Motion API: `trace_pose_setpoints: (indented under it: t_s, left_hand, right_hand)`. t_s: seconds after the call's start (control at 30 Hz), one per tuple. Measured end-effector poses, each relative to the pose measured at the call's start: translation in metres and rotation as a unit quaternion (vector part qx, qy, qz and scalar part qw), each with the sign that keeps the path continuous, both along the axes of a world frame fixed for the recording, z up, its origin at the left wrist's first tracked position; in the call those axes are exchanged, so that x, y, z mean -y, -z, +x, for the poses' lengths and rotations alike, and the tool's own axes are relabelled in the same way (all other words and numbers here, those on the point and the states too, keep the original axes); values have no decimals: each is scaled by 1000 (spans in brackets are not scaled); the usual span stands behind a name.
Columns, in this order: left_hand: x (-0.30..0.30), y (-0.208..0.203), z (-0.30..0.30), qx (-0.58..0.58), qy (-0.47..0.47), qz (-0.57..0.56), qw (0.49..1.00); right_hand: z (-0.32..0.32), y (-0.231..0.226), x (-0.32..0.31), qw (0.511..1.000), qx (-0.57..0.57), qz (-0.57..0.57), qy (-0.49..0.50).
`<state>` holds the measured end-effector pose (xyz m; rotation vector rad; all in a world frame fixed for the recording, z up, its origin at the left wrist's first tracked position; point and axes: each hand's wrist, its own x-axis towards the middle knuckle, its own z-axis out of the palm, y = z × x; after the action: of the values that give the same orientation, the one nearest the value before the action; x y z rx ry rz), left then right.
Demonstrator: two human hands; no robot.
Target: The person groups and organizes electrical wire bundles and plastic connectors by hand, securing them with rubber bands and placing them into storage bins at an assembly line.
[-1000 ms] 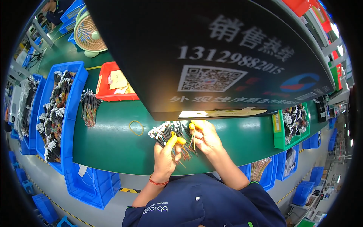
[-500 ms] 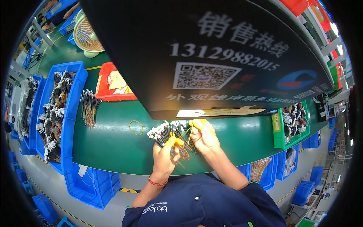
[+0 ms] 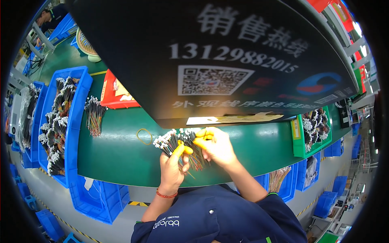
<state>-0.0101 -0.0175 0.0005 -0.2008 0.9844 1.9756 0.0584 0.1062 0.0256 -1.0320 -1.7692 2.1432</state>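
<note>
My left hand (image 3: 172,168), with yellow finger covers on thumb and forefinger, is closed around a bundle of thin wires (image 3: 165,141) with white connectors at their upper ends. Directly to its right lies a second bunch of similar dark and coloured wires (image 3: 197,156) on the green table. Over the upper part of that bunch is my right hand (image 3: 219,149), also with yellow finger covers. Its thumb and forefinger are pinched together close to the connectors; what sits between them is too small to make out.
A black printed housing (image 3: 251,77) with a lit lower edge overhangs the green table (image 3: 121,162). At left are a blue wire bin (image 3: 73,150), a loose wire bunch (image 3: 95,115) and a red tray (image 3: 106,91). A yellow rubber band (image 3: 144,137) lies nearby. A green bin (image 3: 299,141) stands right.
My right hand has moved slightly left, toward the bundle in my left hand. The wire that showed at its fingertips is no longer distinct. My left hand keeps its grip.
</note>
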Motion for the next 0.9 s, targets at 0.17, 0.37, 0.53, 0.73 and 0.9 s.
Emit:
trace_pose_setpoints:
  t_s: [0.17, 0.37, 0.53, 0.73, 0.9]
  left_hand:
    - [-5, 2, 5, -6, 35, 13, 999]
    - [-8, -2, 10, -15, 57, -2, 998]
    - [-4, 2, 8, -17, 10, 6, 1000]
    - [-4, 1, 6, 8, 14, 23, 1000]
    - [-4, 2, 6, 20, 14, 28, 999]
  right_hand:
    - [2, 22, 9, 977, -88, 194, -13]
    - [1, 21, -1, 980, -136, -143, 14]
    - [1, 24, -26, 894, -106, -428, 83]
    - [4, 39, -29, 846, -149, -501, 106]
    - [-5, 23, -22, 857, -113, -473, 168]
